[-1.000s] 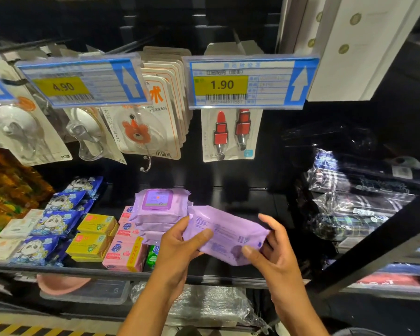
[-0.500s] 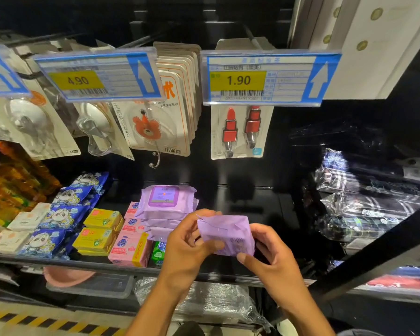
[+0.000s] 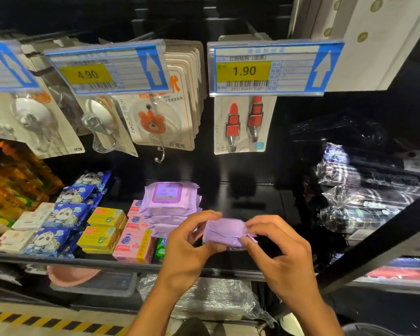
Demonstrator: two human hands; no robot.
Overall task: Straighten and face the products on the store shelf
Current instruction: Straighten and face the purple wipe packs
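A purple wipes pack (image 3: 224, 232) is held end-on in front of the black shelf (image 3: 240, 197). My left hand (image 3: 192, 241) grips its left side with thumb and fingers curled round it. My right hand (image 3: 279, 248) pinches its crimped right end. Just behind and to the left, a stack of matching purple wipes packs (image 3: 170, 204) lies on the shelf, label side up.
Pink boxes (image 3: 136, 246), yellow boxes (image 3: 102, 229) and blue packets (image 3: 66, 214) fill the shelf's left part. Carded hooks (image 3: 155, 117) and price tags (image 3: 264, 69) hang above. Clear-wrapped goods (image 3: 364, 195) lie behind a black bar at right.
The pack has been turned from lying broadside between my hands to pointing end-on, and both hands have closed in round it. The view has shifted slightly left.
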